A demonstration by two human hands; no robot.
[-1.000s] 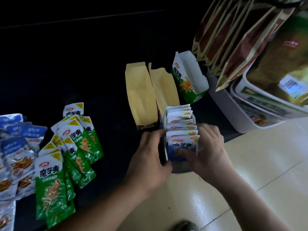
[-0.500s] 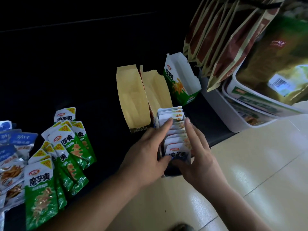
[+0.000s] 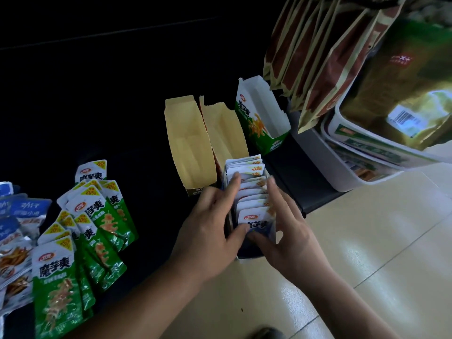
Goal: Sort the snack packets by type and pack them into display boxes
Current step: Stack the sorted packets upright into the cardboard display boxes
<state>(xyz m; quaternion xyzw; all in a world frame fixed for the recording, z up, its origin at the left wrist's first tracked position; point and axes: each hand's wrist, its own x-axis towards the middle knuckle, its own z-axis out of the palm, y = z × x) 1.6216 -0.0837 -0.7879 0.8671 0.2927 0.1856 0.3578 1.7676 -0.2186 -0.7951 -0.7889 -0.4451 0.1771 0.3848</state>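
A narrow display box [image 3: 254, 253] stands at the edge of the dark surface, filled with a row of upright blue-and-white snack packets [image 3: 249, 184]. My left hand [image 3: 210, 228] lies against the row's left side with fingers straight, thumb touching the front packet [image 3: 256, 222]. My right hand [image 3: 288, 231] flanks the right side, fingers straight along the packet tops. Green packets [image 3: 97, 216] lie loose at the left, with blue packets [image 3: 22, 211] beyond them at the frame's left edge.
Two empty yellow-lined boxes [image 3: 188, 145] and an empty green-and-white box [image 3: 261, 118] stand behind the filled one. White tubs [image 3: 354, 167] and hanging brown and green bags [image 3: 330, 57] crowd the right. Cream floor tiles [image 3: 367, 253] lie below right.
My fingers went from curled round the front of the box to stretched straight along both sides of the packet row. The view shifted slightly.
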